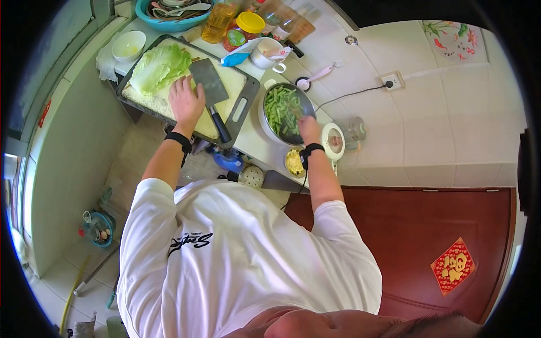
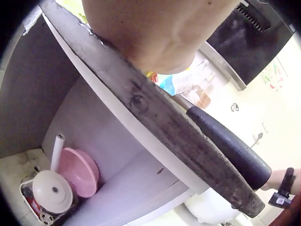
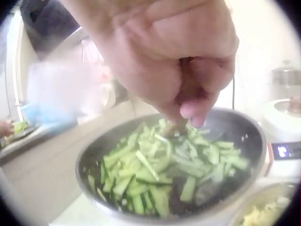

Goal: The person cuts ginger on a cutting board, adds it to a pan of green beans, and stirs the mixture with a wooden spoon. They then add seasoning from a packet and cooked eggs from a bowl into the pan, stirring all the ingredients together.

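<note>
My left hand [image 1: 186, 102] rests with extended fingers at the near edge of a napa cabbage piece [image 1: 160, 69], over the pale cutting board [image 1: 160, 104]. Beside it lies a cleaver [image 1: 208, 81], its black handle [image 2: 228, 143] towards me. At the right, my right hand [image 3: 174, 52] grips a brown utensil [image 3: 189, 84] above the pan [image 3: 256, 136]; its lower end is hidden among green vegetable strips [image 3: 141, 188], so I cannot tell its kind. A bowl of yellow food [image 1: 294, 162] stands close below that wrist.
A white lid [image 1: 333, 141] stands right of the pan, near a lit digital display [image 3: 283, 151]. Behind the board are a white pot [image 1: 269, 55], an oil bottle [image 1: 220, 22] and a yellow-lidded jar [image 1: 249, 23]. A white bowl [image 1: 128, 46] sits at the far left.
</note>
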Motion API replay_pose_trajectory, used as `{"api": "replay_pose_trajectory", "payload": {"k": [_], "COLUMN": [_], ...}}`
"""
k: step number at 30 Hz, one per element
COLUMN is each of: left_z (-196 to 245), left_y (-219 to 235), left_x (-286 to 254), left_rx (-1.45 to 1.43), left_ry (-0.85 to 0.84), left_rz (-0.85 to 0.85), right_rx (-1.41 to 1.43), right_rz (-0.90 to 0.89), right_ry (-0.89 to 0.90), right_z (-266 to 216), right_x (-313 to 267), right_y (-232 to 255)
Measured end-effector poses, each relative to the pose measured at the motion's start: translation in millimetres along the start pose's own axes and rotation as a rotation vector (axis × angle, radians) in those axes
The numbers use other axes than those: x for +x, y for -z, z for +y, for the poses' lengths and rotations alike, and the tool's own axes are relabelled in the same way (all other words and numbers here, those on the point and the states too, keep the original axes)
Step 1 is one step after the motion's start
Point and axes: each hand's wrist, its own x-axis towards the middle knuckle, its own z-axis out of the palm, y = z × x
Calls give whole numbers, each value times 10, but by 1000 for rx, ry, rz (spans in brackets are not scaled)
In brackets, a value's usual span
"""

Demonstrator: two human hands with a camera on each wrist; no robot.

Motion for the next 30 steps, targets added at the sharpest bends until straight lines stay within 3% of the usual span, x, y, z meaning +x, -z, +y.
{"api": "replay_pose_trajectory", "payload": {"k": [3,7,9,13,15,21,25,28,30], "left_z": [20,25,14,-6,-26,-11,-59,-47,-27], "left_y": [19,3,2,-41,-42,-51,-74,-71,-62], "left_x": [-43,-42,-23,-38,-36,-46,-51,-40,-30], "left_rx": [7,16,22,51,55,90,95,78,70], "left_ry": [20,32,32,36,16,13,-20,-20,-9], "left_rz": [-16,-30,-32,-47,-47,-37,-5,9,18], "right_rx": [89,51,107,47,82,69,-24,-69,-51], "right_rz": [-86,-162,-443,-442,-110,-2,-55,-132,-167], "right_ry": [174,133,128,168,185,160,163,259,247], "right_z": [175,287,225,-157,-210,-281,-152,117,83], "right_x": [-199,-383,-496,-656,-546,-93,18,-102,-87], "right_y": [-39,756,976,621,355,455,-150,101,518]}}
